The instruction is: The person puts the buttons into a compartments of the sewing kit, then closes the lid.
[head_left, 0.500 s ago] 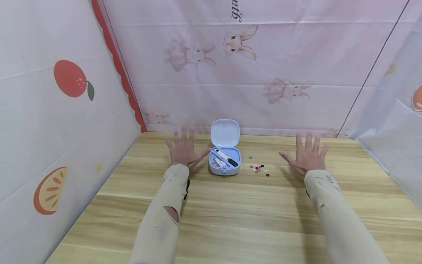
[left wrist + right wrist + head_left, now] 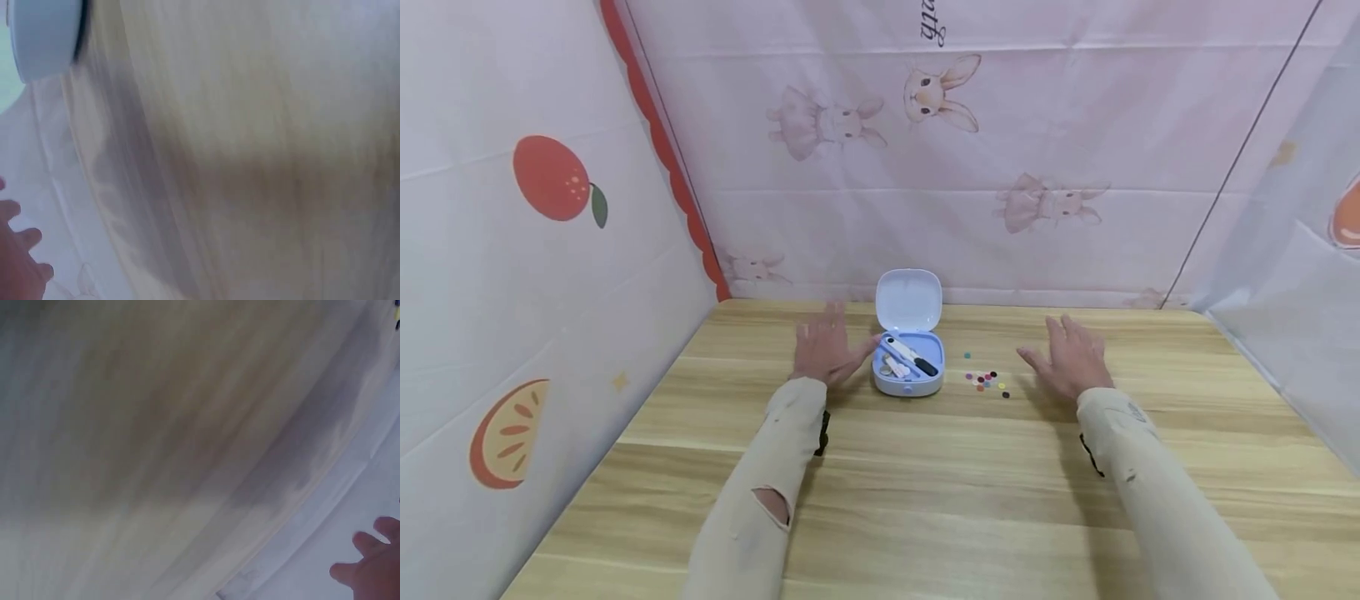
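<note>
A small light-blue box point(image 2: 909, 388) stands on the wooden table with its lid point(image 2: 909, 300) raised. Inside lie a slim white tool with a black end point(image 2: 912, 355) and some small whitish pieces point(image 2: 894, 367). My left hand point(image 2: 824, 350) is just left of the box, fingers extended, its thumb at the box's left rim; contact cannot be told. To the right of the box several small coloured discs point(image 2: 981, 380) are scattered. Beyond them my right hand point(image 2: 1070, 358) holds nothing, its fingers loosely extended and the thumb pointing toward the discs.
The wooden table point(image 2: 955, 500) runs back to a pink rabbit-print cloth point(image 2: 1075, 125). A white cloth with fruit prints point(image 2: 460, 275) bounds the left side, and another white cloth point(image 2: 1307, 333) the right. In the left wrist view the box point(image 2: 47, 37) shows at the upper left.
My right hand has shifted left toward the discs, its spread fingers drawing closer together and relaxing. The left hand's fingers are also less spread; its thumb stays by the box.
</note>
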The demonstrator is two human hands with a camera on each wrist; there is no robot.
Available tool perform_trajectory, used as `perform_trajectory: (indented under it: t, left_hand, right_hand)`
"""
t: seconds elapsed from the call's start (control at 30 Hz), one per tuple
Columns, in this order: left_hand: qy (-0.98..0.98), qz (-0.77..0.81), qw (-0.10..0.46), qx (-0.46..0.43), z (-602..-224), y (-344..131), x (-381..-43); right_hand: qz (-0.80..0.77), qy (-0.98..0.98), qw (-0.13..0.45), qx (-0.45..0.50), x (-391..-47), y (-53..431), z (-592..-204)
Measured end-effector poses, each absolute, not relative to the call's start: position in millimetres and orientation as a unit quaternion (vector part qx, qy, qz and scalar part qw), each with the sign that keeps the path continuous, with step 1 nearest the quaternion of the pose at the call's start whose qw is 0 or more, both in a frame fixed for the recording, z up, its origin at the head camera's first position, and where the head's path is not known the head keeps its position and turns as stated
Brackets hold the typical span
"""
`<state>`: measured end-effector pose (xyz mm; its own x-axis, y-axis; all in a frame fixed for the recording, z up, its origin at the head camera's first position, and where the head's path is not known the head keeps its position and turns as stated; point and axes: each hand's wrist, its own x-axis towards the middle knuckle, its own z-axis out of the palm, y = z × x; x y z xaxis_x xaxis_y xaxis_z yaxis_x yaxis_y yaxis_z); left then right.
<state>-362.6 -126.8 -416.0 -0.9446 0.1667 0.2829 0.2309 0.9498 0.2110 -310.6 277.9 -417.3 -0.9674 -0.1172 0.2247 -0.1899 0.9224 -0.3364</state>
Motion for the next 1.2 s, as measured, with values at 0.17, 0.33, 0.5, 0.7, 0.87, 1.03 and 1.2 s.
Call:
perform_trajectory:
  t: [0.17, 0.33, 0.5, 0.7, 0.87, 1.03, 1.2]
  left_hand:
    - [-0.963, -0.227, 0.077, -0.122, -417, -118, -353]
    - [-0.939, -0.314, 0.010, -0.140, -414, -106, -341]
    - [-0.918, -0.356, -0.029, -0.173, -408, -96, -332]
    - [-0.924, -0.336, -0.069, -0.168, -407, -88, -325]
    - [-0.938, -0.294, -0.072, -0.170, -408, -86, -319]
    - [-0.943, -0.276, -0.076, -0.170, -408, -83, -317]
    - [-0.943, -0.275, -0.071, -0.172, -411, -83, -317]
  right_hand:
    - [0.221, -0.965, 0.089, 0.113, -310, 259, -421]
    - [0.261, -0.955, 0.065, 0.129, -307, 237, -418]
    - [0.303, -0.941, 0.017, 0.148, -303, 217, -411]
    - [0.312, -0.932, -0.024, 0.184, -301, 197, -401]
    - [0.294, -0.930, -0.045, 0.217, -300, 180, -394]
    - [0.300, -0.921, -0.032, 0.248, -299, 167, -393]
    - [0.302, -0.915, -0.034, 0.264, -296, 162, -394]
